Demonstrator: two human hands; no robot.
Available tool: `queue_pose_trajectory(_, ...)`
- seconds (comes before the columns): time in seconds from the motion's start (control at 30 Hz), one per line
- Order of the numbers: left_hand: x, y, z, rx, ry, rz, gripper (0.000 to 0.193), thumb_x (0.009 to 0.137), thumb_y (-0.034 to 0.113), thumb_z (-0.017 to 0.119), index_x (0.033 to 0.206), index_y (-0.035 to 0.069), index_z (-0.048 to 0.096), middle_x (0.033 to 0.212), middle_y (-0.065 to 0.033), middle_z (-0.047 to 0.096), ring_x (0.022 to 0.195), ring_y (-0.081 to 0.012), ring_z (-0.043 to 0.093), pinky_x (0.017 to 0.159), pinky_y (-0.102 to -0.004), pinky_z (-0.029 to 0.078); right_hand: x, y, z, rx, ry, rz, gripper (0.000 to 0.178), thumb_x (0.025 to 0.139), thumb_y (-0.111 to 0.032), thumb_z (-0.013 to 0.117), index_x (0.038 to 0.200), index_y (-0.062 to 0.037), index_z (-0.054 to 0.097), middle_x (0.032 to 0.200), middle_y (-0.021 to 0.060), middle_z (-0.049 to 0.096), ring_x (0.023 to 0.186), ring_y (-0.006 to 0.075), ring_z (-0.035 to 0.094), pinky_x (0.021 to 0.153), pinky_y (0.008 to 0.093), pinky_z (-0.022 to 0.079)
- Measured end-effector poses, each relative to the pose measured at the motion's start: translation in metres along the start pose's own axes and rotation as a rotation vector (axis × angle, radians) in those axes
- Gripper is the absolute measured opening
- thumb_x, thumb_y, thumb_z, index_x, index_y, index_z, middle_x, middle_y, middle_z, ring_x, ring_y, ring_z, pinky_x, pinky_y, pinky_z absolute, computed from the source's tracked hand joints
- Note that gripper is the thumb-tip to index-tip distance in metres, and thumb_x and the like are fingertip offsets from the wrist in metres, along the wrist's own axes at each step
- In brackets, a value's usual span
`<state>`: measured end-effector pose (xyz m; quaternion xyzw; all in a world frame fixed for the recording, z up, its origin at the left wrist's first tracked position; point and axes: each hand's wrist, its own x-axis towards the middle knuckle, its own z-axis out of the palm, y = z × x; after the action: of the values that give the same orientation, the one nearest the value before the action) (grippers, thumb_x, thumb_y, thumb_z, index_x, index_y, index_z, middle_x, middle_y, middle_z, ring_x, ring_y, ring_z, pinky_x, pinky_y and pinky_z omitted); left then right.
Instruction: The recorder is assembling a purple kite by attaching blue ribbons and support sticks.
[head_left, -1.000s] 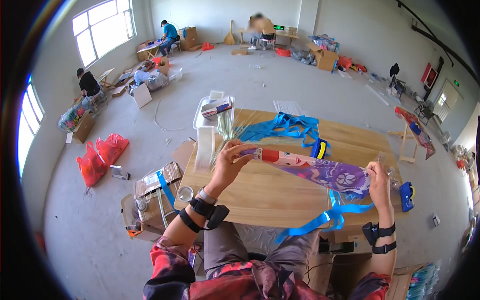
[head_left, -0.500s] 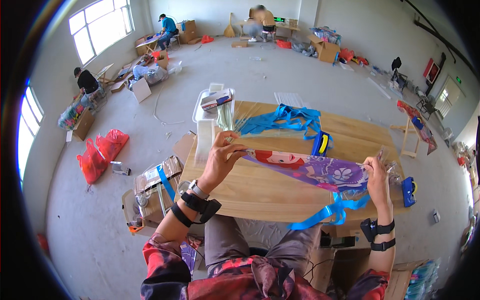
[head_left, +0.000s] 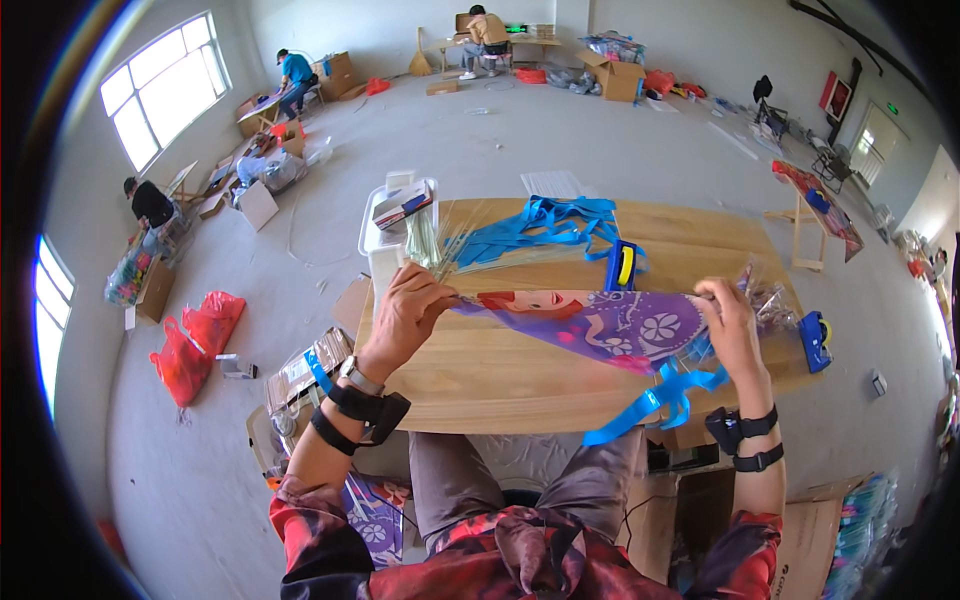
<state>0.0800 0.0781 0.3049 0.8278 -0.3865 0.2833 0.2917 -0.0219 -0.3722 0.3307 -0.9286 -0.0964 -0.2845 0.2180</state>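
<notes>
A thin purple printed kite (head_left: 600, 325), pointed and bearing a red-haired figure and white floral shapes, is held stretched above the wooden table (head_left: 480, 390). My left hand (head_left: 408, 312) pinches its left corner. At the other end, my right hand (head_left: 732, 325) grips the upper edge, its fingertips partly hiding that corner. Shiny blue ribbon (head_left: 655, 398) hangs beneath the kite's right part and trails over the table's near edge. Just behind the kite stands a blue tape dispenser (head_left: 622, 266) with a yellow core.
More blue ribbons (head_left: 540, 230) and thin rods (head_left: 455, 238) lie across the table's far side. A white tub (head_left: 372, 235) with a small box (head_left: 403, 203) stands at its far left. Another tape dispenser (head_left: 815, 342) sits at the right edge. Red bags (head_left: 198, 335) rest on the floor.
The kite's right end has risen with my right hand, so its upper edge runs nearly level. My left hand keeps its pinch. The whole view has shifted slightly.
</notes>
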Motion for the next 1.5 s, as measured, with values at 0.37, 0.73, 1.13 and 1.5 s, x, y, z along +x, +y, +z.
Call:
queue_pose_trajectory(0.37,0.028,0.022,-0.007,-0.045,-0.109,-0.004,0.009,0.083,0.004,0.078,0.09,0.002,0.074,0.082,-0.0086,0.066,0.085,-0.0278,0.057,0.083,-0.0389,0.048,0.019,-0.055,0.068,0.108,0.074,-0.302,0.023,0.082,-0.002,0.076,0.104,-0.0043,0.069,0.099,0.008,0.061,0.098,0.0282,0.063,0.082,0.0394,0.055)
queue_pose_trajectory(0.73,0.024,0.005,-0.015,0.052,-0.166,0.097,0.011,0.083,0.006,0.078,0.09,0.002,0.071,0.082,-0.0087,0.06,0.087,-0.0287,0.056,0.083,-0.0401,0.047,0.026,-0.055,0.076,0.005,-0.005,-0.433,0.014,0.083,0.002,0.065,0.097,-0.0011,0.065,0.091,0.0109,0.056,0.092,0.0294,0.06,0.081,0.0413,0.054)
queue_pose_trajectory(1.13,0.05,0.056,0.034,-0.08,-0.132,0.095,0.017,0.085,0.007,0.077,0.102,0.007,0.077,0.094,-0.0062,0.07,0.091,-0.0274,0.064,0.087,-0.0393,0.05,0.03,-0.087,0.1,0.13,-0.013,-0.339,0.017,0.081,0.003,0.07,0.097,0.0001,0.064,0.094,0.0132,0.056,0.097,0.0328,0.061,0.077,0.0426,0.055)
queue_pose_trajectory(1.5,0.036,0.028,0.004,0.001,-0.163,0.101,0.011,0.084,0.006,0.076,0.094,0.005,0.076,0.084,-0.0084,0.061,0.084,-0.0286,0.061,0.076,-0.0384,0.052,0.012,-0.06,0.094,0.197,-0.049,-0.227,0.017,0.082,0.008,0.061,0.097,-0.0004,0.065,0.093,0.0136,0.056,0.092,0.0341,0.063,0.076,0.0429,0.055)
